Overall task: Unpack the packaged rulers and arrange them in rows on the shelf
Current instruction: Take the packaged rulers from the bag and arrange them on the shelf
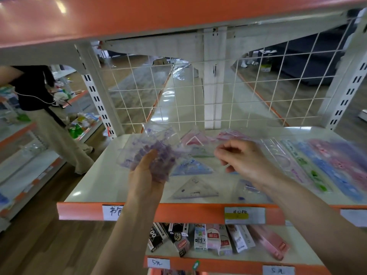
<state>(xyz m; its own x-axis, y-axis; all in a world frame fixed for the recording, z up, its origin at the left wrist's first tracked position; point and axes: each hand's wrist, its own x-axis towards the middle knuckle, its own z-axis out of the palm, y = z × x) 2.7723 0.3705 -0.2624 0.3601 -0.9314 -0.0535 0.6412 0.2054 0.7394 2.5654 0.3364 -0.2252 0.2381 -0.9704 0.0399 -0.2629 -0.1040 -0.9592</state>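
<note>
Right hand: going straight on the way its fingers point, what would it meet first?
Probably the purple packet held by the left hand: the right hand points left toward it across a gap. The triangle rulers between them seem to lie lower, on the shelf, but depth is unclear.

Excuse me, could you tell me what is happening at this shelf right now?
A person is stocking the shelf. The left hand holds a clear pack of purple rulers above it, while the right hand hovers beside it with curled fingers; whether it pinches anything is unclear. Triangular set squares lie in a column mid-shelf, and straight rulers lie side by side to the right.
</note>
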